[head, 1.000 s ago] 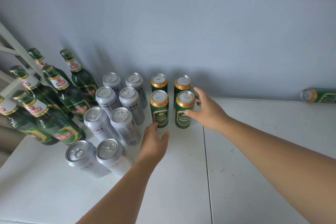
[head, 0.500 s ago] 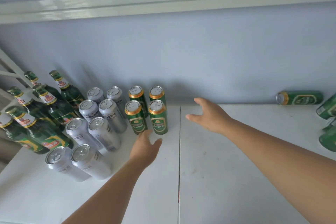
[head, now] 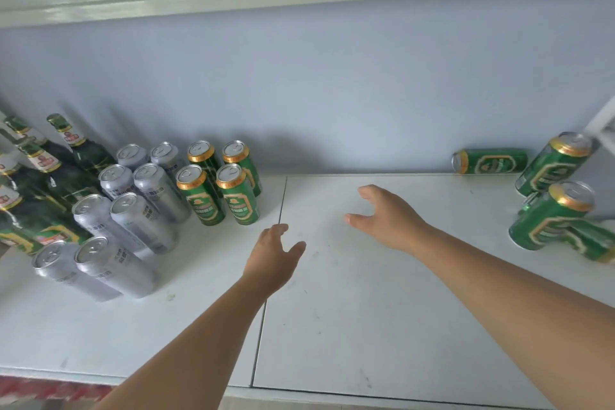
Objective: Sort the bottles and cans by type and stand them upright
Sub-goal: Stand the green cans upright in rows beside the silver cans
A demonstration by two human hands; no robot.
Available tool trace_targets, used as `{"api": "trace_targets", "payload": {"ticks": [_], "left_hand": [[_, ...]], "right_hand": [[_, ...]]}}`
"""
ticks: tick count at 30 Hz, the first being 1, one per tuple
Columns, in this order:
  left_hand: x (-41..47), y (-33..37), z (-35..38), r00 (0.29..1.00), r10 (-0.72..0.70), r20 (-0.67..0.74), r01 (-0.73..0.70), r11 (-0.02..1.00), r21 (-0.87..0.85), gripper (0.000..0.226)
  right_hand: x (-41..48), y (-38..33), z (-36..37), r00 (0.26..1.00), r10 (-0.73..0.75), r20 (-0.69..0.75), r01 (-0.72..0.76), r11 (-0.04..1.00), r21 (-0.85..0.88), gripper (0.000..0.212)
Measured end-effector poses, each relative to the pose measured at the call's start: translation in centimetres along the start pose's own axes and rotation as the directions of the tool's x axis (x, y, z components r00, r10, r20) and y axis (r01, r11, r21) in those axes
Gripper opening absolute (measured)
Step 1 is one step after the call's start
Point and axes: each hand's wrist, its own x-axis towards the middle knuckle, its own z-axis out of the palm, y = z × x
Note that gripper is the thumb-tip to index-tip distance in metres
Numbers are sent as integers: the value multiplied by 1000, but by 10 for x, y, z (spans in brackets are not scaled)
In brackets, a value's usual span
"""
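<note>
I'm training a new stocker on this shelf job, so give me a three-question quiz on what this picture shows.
1. True or false: the right hand is gripping a can.
2. How many green cans stand upright in the sorted block beside the silver cans?
3. The green can against the back wall at right is: A) upright, B) lying on its side, C) held in the left hand.

Key:
1. False; both hands are open and empty above the white shelf.
2. Four, in two rows of two.
3. B; it lies on its side, apart from the sorted block.
</note>
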Motion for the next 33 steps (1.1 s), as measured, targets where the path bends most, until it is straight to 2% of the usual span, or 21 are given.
{"api": "trace_targets", "payload": {"ticks": [12, 20, 27, 33], "left_hand": [[-1, 27, 18, 981, 162, 110, -166, 985, 33, 61], [-14, 47, 36, 954, 250, 167, -256, 966, 17, 61], [-11, 100, 75, 930, 301, 211, -311, 950, 17, 61], [-3, 167, 132, 922, 285, 262, -298, 954, 12, 62]], "right_hand": [[-47, 29, -18, 982, 139, -127, -140, 990, 4, 80], [-85, 54, -31, 956, 182, -230, -180, 983, 31, 75], [-101, 108, -63, 931, 249, -266, -239, 969, 68, 76], [-105, 175, -104, 903, 301, -306, -266, 952, 149, 69]]}}
